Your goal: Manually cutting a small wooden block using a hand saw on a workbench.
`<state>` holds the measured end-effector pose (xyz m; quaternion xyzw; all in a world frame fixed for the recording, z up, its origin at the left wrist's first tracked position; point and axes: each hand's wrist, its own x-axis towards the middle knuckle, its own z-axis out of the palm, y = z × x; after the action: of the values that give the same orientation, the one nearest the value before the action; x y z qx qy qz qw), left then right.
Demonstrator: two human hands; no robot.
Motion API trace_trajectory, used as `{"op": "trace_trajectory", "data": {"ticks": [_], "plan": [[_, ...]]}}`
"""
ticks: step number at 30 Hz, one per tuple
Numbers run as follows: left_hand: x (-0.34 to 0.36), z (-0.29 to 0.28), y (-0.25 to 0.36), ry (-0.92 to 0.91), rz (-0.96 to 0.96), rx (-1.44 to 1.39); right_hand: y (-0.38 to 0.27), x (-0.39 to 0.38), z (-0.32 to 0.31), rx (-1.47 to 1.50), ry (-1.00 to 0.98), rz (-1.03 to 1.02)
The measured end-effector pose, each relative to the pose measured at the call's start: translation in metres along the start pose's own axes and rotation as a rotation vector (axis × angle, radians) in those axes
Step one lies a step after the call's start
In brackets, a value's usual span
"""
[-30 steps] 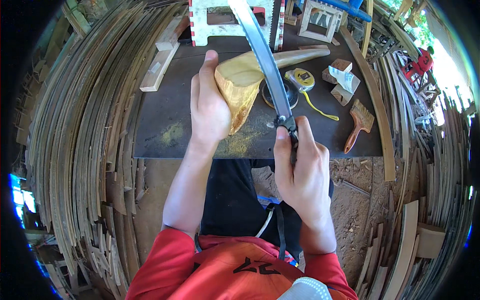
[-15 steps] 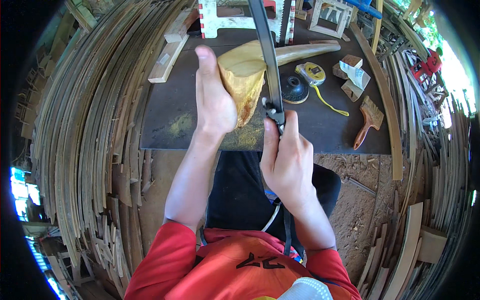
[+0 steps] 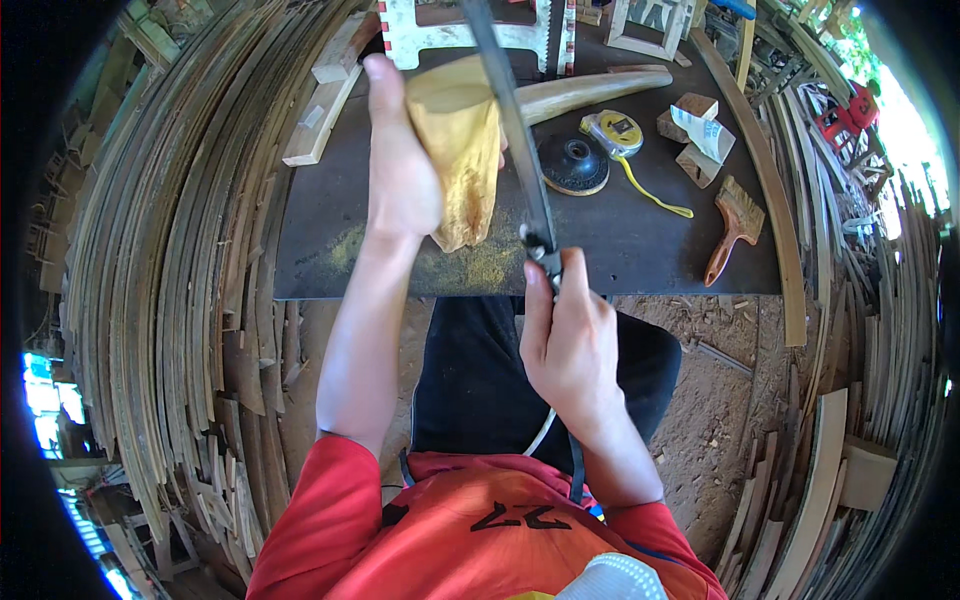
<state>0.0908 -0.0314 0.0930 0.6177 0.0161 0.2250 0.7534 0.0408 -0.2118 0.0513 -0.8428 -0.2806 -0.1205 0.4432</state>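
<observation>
My left hand (image 3: 400,160) grips a yellowish carved wood piece (image 3: 462,150) and presses it on the dark worktable (image 3: 620,250). Its long tapered end (image 3: 590,92) points to the right. My right hand (image 3: 570,340) is closed around the handle of a long flat metal file (image 3: 512,120). The file's blade lies across the wood piece and runs up past the top of the picture. Yellow sawdust (image 3: 480,265) lies on the table below the wood.
On the table to the right lie a black round disc (image 3: 572,165), a yellow tape measure (image 3: 620,132), small wood blocks (image 3: 690,115) and a paintbrush (image 3: 735,225). Stacks of bent wooden strips (image 3: 160,260) stand at left and right. A white stool (image 3: 470,35) is at the back.
My right hand has drawn the file back toward me across the wood piece. The left hand keeps its hold on the wood.
</observation>
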Motion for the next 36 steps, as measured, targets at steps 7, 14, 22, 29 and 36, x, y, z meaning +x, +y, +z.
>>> {"op": "trace_trajectory", "data": {"ticks": [7,14,22,29,36], "plan": [[0.005,-0.014,0.0,-0.027,0.0,-0.014,-0.004,0.009,-0.007,0.005,-0.05,0.017],[0.015,-0.032,-0.01,-0.175,0.072,-0.181,0.017,-0.023,0.007,0.024,-0.053,0.024],[0.019,-0.031,-0.01,-0.099,0.042,-0.112,0.012,-0.012,0.006,0.022,-0.051,0.015],[0.013,-0.018,0.002,-0.081,-0.065,-0.169,0.012,-0.027,0.005,0.018,-0.042,0.008],[0.01,-0.018,0.004,-0.287,-0.116,-0.127,0.006,-0.054,0.011,0.084,0.034,0.047]]}}
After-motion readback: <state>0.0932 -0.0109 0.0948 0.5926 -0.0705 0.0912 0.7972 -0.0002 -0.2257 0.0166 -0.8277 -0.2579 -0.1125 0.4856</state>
